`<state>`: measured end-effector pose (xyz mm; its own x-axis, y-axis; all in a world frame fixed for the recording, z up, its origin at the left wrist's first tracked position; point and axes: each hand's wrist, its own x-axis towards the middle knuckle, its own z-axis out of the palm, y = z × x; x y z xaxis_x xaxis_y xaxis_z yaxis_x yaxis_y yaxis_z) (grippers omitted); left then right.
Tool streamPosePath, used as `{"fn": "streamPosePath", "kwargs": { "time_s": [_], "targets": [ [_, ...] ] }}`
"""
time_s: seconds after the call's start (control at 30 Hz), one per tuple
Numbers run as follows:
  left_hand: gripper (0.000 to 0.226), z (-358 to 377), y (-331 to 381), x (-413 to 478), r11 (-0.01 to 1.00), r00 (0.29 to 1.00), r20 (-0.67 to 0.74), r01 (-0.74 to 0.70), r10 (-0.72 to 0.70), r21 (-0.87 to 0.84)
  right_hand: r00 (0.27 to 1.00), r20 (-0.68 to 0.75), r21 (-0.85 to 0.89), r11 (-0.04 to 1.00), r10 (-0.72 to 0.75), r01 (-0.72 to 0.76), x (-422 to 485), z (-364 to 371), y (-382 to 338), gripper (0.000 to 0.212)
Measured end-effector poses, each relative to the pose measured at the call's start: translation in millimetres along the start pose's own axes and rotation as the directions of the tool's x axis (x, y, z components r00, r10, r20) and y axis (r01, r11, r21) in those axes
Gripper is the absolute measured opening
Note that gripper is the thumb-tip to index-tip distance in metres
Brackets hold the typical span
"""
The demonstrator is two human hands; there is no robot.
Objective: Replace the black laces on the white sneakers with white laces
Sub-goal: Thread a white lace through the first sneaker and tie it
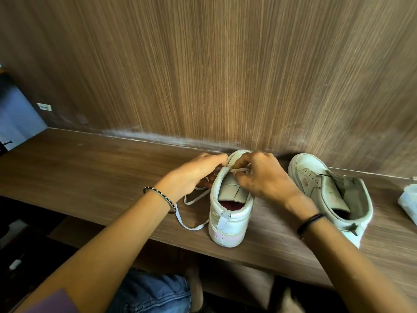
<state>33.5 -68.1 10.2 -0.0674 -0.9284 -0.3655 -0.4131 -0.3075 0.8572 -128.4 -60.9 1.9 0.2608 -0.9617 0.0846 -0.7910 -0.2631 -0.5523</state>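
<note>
White lace [191, 201] was pinched by left hand [198, 175] and right hand [264, 177] at the toe eyelets of the centre sneaker [228, 222]; lacing was judged barely begun. Second sneaker [316, 184], at 3 o'clock, was left unlaced.

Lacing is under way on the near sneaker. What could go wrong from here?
The near sneaker stands heel-first at the shelf edge; a hard pull by the left hand or right hand could tip it off. The white lace trails a loose loop beside the beaded bracelet and might snag.
</note>
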Motion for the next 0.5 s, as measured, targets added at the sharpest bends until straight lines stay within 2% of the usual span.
{"fn": "streamPosePath", "kwargs": {
  "time_s": [0.1, 0.17, 0.3, 0.4, 0.5],
  "targets": [
    [0.03, 4.7, 0.8, 3.1, 0.997, 0.999, -0.003, 0.048, -0.048, -0.065, 0.997, 0.06, -0.018, 0.999, 0.052, -0.051, -2.3, -7.8, 6.2, 0.053],
    [0.028, 4.7, 1.5, 2.1, 0.994, 0.997, 0.024, 0.074, -0.072, -0.075, 0.994, 0.081, 0.008, 0.997, 0.073, -0.074, -4.7, -11.4, 9.7, 0.063],
    [0.027, 0.7, 4.5, 1.2, 0.993, 0.992, 0.084, 0.095, -0.09, -0.066, 0.988, 0.11, 0.048, 0.992, 0.112, -0.118, -7.0, -14.4, 11.9, 0.063],
    [0.025, -5.9, 5.9, -0.3, 0.997, 0.993, 0.094, 0.073, -0.072, -0.005, 0.991, 0.078, 0.01, 0.994, 0.112, -0.113, -8.3, -14.4, 11.3, 0.06],
    [0.027, -15.7, 4.3, 1.0, 0.966, 0.997, 0.072, -0.018, 0.0, 0.257, 0.995, 0.016, 0.001, 0.996, 0.093, -0.093, -10.2, -11.4, 9.6, 0.047]
  ]
}}
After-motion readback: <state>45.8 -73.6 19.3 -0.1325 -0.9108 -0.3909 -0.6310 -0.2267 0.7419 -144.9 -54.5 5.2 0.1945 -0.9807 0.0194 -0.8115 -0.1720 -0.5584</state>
